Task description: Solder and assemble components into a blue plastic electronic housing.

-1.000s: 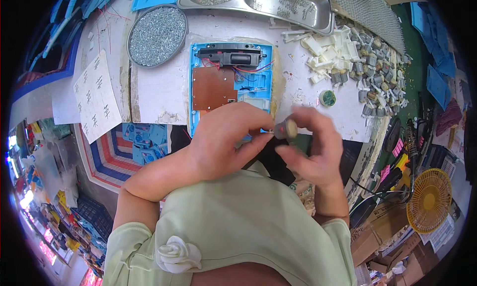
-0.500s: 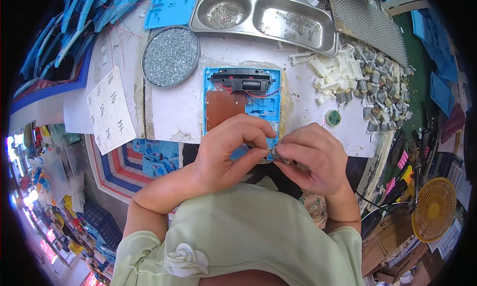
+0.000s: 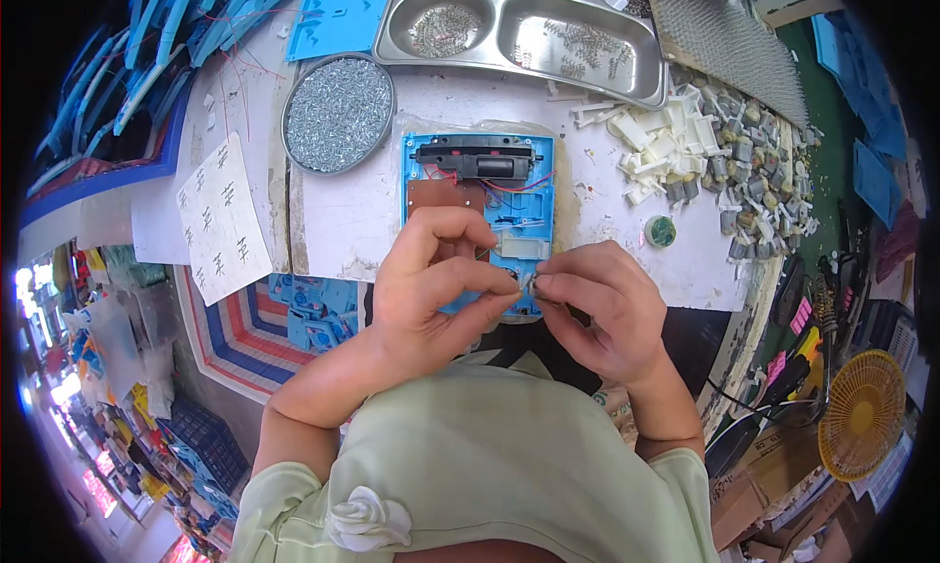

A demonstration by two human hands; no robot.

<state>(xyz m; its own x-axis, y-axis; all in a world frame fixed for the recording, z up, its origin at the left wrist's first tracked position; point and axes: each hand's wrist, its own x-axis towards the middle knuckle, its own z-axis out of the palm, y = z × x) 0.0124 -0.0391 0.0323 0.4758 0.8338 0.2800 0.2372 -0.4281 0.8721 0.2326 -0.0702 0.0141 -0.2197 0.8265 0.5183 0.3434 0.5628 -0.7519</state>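
A blue plastic housing [image 3: 541, 196] lies in front of me, holding a black mechanism [image 3: 477, 160], a brown board [image 3: 446, 194] and thin red wires. Over its near left part is my left hand [image 3: 431, 279], thumb and forefinger pinched at a tiny part too small to name. My right hand [image 3: 607, 304] faces it from the right, its fingertips also pinched on something small that they mostly hide. The two pinches are almost touching, above the housing's near end. A whitish rectangular piece [image 3: 522, 248] shows in the housing between the hands.
Beyond the housing stand a round dish of screws [image 3: 339, 113] and a steel compartment tray [image 3: 519, 62] with springs. White and grey small parts [image 3: 705, 152] are heaped at the right, near a green round object [image 3: 660, 232]. A handwritten paper sheet [image 3: 223, 220] lies left.
My left hand has shifted slightly left and its fingers have drawn back, exposing the whitish piece. The right hand has moved slightly left, still pinched.
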